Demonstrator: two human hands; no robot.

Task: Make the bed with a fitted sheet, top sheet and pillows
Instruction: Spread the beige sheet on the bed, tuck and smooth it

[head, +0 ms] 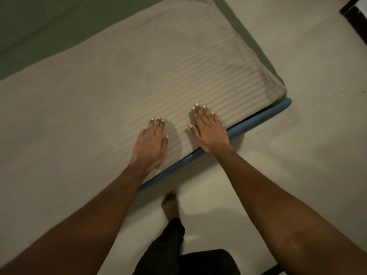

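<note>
A pale striped sheet lies flat over the mattress, which runs from the lower left to the upper right of the head view. A blue mattress edge shows beneath the sheet along the near side. My left hand presses flat on the sheet close to that edge, fingers straight. My right hand lies flat beside it, fingers straight, its wrist over the blue edge. The sheet's corner is wrapped over the mattress corner at the right. No pillows are in view.
Pale floor spreads to the right of and below the bed. My bare foot and dark trouser leg stand on it near the bed's edge. A green wall runs behind the bed. A dark piece of furniture sits at the top right.
</note>
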